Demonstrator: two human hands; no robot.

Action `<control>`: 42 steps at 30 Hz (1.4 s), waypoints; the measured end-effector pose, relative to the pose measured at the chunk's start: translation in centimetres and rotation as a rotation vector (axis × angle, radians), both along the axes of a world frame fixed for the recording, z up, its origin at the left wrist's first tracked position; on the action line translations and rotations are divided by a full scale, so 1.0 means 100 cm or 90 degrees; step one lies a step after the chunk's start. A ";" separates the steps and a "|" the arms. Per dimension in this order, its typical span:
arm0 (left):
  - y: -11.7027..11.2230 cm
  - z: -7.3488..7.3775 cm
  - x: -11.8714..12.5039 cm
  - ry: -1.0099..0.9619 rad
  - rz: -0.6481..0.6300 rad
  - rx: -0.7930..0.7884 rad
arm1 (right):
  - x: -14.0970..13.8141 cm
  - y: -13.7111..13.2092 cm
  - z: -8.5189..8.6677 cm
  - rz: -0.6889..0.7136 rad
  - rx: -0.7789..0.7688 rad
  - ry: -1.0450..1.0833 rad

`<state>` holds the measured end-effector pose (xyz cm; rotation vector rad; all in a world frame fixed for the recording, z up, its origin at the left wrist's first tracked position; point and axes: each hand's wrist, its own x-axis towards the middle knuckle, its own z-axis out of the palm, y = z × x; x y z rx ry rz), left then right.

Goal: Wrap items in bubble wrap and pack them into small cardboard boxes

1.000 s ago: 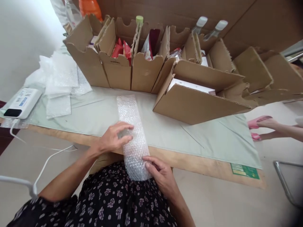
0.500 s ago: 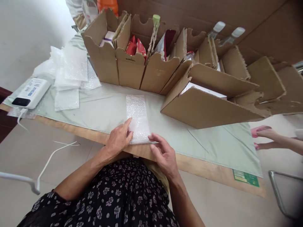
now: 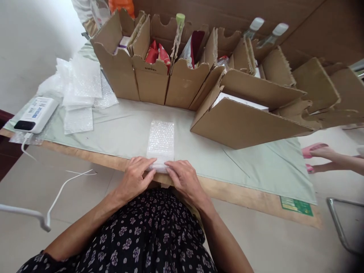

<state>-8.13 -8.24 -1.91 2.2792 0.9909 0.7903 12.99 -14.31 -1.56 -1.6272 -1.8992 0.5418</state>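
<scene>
A strip of clear bubble wrap [image 3: 160,140] lies on the pale green cloth [image 3: 125,131] at the near edge of the table, its near end rolled over something I cannot make out. My left hand [image 3: 135,178] and my right hand [image 3: 183,178] sit side by side on that rolled end. Both have their fingers curled over the wrap and pressing it down.
A row of open cardboard boxes [image 3: 153,72] with packets and bottles stands at the back, and a larger box [image 3: 241,121] leans at the right. Bubble wrap sheets [image 3: 81,87] and a white device [image 3: 35,113] lie at the left. Another person's feet in pink slippers [image 3: 315,149] show far right.
The long strip that hung over the table edge has been folded up onto the table. Both hands moved together onto its near end.
</scene>
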 end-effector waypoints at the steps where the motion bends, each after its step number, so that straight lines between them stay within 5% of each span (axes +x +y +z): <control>1: 0.001 -0.003 0.002 0.002 0.034 -0.026 | 0.000 0.002 -0.002 -0.033 0.016 0.018; 4: 0.010 -0.010 0.010 0.018 0.108 -0.089 | 0.001 0.003 -0.008 -0.131 0.140 0.006; 7: 0.020 -0.014 0.016 0.063 0.127 -0.101 | 0.002 -0.001 -0.010 -0.098 0.204 -0.091; 11: 0.020 -0.014 0.012 0.071 0.127 -0.004 | 0.001 0.002 -0.013 0.022 0.166 -0.172; 17: 0.011 -0.004 -0.003 0.009 -0.016 0.059 | 0.005 0.009 -0.009 -0.002 0.084 -0.030; 22: 0.038 -0.013 0.013 0.064 0.069 0.032 | 0.008 0.009 -0.009 -0.090 0.120 -0.049; 27: 0.047 -0.015 0.018 0.063 0.149 0.008 | 0.010 0.027 -0.017 -0.002 0.080 -0.161; 29: 0.037 -0.011 0.014 -0.035 0.201 -0.068 | 0.013 0.036 -0.019 -0.015 0.072 -0.129; 32: 0.020 -0.001 0.013 -0.228 0.252 -0.319 | 0.014 0.039 -0.015 -0.093 0.033 0.010; 36: 0.015 0.007 0.028 -0.454 0.191 -0.662 | 0.009 0.021 -0.003 -0.120 -0.083 0.211; 42: 0.023 0.013 0.060 -0.529 0.124 -0.754 | 0.034 -0.008 0.008 -0.204 -0.049 0.308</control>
